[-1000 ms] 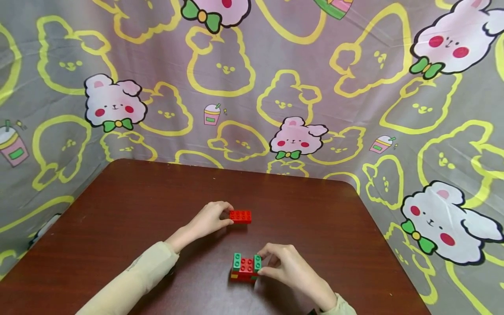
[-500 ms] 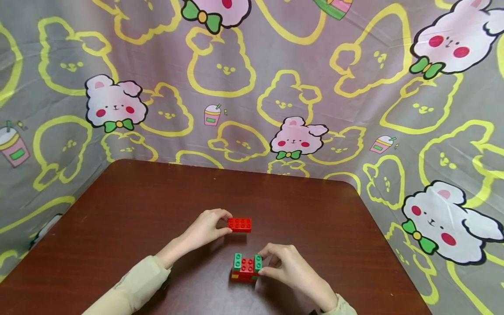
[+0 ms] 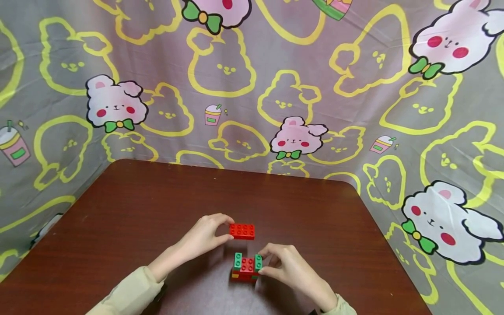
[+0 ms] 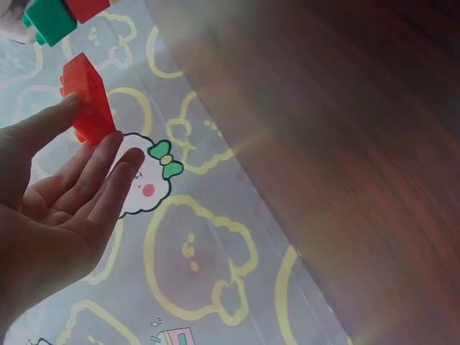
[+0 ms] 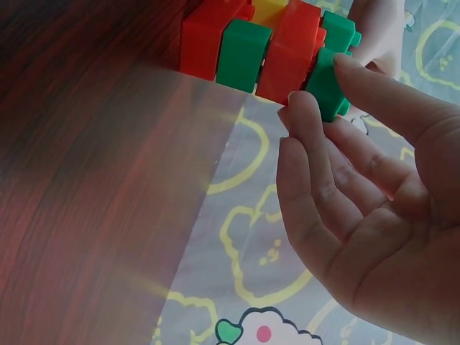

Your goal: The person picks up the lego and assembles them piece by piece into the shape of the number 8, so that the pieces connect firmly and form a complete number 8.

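Note:
A red toy building brick [image 3: 242, 231], long with two rows of studs, is pinched at its left end between the thumb and fingers of my left hand [image 3: 205, 234]. In the head view it appears just behind a small brick stack [image 3: 247, 265]. That stack has red layers with green and yellow bricks between them, and a green brick on top at either end. My right hand [image 3: 290, 267] pinches the right-hand green brick [image 5: 327, 85] with thumb and fingertips. The left wrist view shows the held brick [image 4: 90, 108] tilted, apart from the stack's green corner [image 4: 52, 20].
Both hands work over a dark reddish-brown wooden table [image 3: 165, 197] with rounded far corners. Around its far and side edges hangs a grey curtain [image 3: 244, 57] printed with white rabbits and yellow outlines.
My left hand has brought the red brick nearer to me, closer to the stack, and slightly right in the last half second. The right hand and stack stay in place.

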Demonstrator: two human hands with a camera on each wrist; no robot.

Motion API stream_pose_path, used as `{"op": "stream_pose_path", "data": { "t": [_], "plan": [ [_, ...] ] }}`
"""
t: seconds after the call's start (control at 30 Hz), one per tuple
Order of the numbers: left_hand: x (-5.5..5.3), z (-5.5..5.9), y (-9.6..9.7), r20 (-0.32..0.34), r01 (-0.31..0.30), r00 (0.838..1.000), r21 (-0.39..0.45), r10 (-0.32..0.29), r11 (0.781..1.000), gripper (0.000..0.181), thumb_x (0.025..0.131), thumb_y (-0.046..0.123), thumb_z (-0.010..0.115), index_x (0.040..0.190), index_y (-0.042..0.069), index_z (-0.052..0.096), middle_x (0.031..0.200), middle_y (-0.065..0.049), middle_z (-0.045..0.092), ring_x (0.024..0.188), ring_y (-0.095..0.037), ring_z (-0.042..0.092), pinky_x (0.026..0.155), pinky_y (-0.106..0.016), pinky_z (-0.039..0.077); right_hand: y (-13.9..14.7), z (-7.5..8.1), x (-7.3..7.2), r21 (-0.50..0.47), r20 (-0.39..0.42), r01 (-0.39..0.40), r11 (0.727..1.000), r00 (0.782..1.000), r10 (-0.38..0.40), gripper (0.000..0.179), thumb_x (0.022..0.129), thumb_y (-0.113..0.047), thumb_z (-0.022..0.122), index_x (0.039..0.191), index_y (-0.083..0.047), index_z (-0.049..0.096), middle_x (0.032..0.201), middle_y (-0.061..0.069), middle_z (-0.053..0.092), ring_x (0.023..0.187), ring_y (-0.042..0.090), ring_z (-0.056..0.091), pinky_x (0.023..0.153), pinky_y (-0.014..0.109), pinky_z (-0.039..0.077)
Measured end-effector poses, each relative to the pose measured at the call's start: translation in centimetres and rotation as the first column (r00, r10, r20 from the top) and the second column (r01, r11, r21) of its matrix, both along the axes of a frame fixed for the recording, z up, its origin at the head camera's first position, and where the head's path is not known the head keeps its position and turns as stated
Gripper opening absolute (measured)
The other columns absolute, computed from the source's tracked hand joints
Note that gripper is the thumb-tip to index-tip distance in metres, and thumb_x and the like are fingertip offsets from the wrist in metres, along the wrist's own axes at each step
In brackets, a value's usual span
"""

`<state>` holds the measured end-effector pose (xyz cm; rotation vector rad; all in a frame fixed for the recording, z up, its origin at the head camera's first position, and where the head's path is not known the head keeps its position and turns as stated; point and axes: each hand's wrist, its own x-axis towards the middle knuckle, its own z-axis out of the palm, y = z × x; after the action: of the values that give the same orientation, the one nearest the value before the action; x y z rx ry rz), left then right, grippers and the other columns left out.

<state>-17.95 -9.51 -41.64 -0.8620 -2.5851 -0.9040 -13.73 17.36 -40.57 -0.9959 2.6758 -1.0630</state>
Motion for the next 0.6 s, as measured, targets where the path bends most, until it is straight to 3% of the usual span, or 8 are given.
{"op": "stream_pose_path", "data": {
  "t": [0.37, 0.6],
  "plan": [
    [1.6, 0.8, 0.1, 0.027, 0.021, 0.999, -0.001, -0.021, 1.000, 0.031, 0.080, 0.014, 0.082, 0.107, 0.007, 0.070, 0.101, -0.003, 0.073, 0.093, -0.020, 0.071, 0.083, -0.036, 0.059, -0.1, 0.2, 0.3, 0.021, -0.038, -0.011, 1.000, 0.999, 0.012, 0.023, 0.083, -0.014, 0.080, 0.101, -0.009, 0.067, 0.092, 0.004, 0.074, 0.067, -0.007, 0.060, 0.059, 0.014, 0.050],
    [2.4, 1.7, 0.2, 0.025, 0.029, 0.999, 0.010, -0.029, 1.000, 0.032, 0.080, 0.019, 0.082, 0.109, 0.009, 0.070, 0.103, -0.001, 0.073, 0.095, -0.017, 0.071, 0.083, -0.034, 0.058, 0.1, 0.3, 0.3, 0.039, -0.017, -0.032, 0.999, 0.999, 0.033, 0.027, 0.085, -0.022, 0.078, 0.107, -0.010, 0.067, 0.096, 0.001, 0.073, 0.070, -0.007, 0.060, 0.061, 0.014, 0.051]
  ]
}}
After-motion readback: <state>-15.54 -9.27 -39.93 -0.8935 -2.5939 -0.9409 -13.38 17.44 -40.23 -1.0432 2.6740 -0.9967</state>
